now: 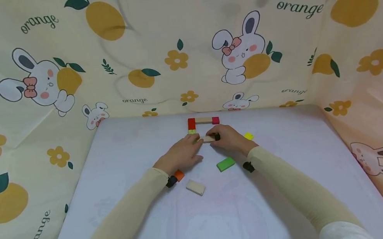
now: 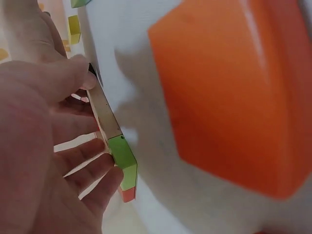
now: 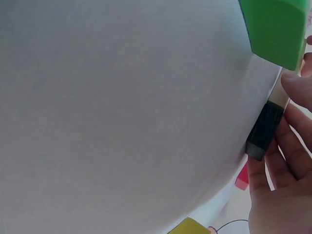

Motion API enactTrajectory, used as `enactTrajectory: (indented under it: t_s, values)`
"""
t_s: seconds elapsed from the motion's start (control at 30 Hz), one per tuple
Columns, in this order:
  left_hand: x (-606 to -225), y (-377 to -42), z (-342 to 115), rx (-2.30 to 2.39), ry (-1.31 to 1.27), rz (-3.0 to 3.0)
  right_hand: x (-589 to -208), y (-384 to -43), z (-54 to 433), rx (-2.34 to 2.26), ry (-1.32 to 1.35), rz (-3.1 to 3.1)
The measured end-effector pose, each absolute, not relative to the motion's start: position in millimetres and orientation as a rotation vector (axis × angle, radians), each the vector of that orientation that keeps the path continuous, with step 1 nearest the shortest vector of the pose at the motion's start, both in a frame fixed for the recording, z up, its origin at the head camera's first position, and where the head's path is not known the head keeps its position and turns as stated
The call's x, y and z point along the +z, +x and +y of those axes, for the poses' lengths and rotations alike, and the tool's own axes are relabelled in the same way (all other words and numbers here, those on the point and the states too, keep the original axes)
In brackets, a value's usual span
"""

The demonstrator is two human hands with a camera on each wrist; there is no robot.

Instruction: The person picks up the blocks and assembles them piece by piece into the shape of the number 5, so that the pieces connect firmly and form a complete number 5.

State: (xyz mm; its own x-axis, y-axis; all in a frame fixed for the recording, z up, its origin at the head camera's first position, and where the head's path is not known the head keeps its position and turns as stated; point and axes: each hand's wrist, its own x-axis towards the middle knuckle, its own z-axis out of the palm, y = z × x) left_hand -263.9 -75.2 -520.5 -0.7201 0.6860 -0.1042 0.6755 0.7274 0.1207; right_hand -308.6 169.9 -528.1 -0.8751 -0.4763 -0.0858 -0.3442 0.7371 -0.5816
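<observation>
Since the natural-wood block [image 1: 209, 139] lies in line between the green block [image 2: 124, 156] and the black block [image 3: 265, 125] on the worktop [image 1: 128, 153], its ends are probably meant to sit flush. It seems pinched by the right hand [image 1: 229, 137]; the green block is touched by the left hand [image 1: 181, 151], fingers extended, though contact is partly hidden. The natural-wood block is pale, slim, unpainted.

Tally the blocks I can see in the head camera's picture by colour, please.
Plain wood blocks: 3
Green blocks: 2
Red or pinkish blocks: 2
Black block: 1
Yellow block: 1
Orange block: 1
Total visible: 10
</observation>
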Motion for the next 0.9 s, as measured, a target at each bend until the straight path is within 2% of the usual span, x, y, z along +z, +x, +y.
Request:
enactTrajectory:
  t_s: [0.57,0.9]
  values:
    - [-520,-263,-70,0.057,1.036,2.753,-518,-310,193,-0.975,-0.491,2.691]
    - [-516,-263,-69,0.136,0.996,2.747,-524,-309,204,-0.937,-0.536,2.702]
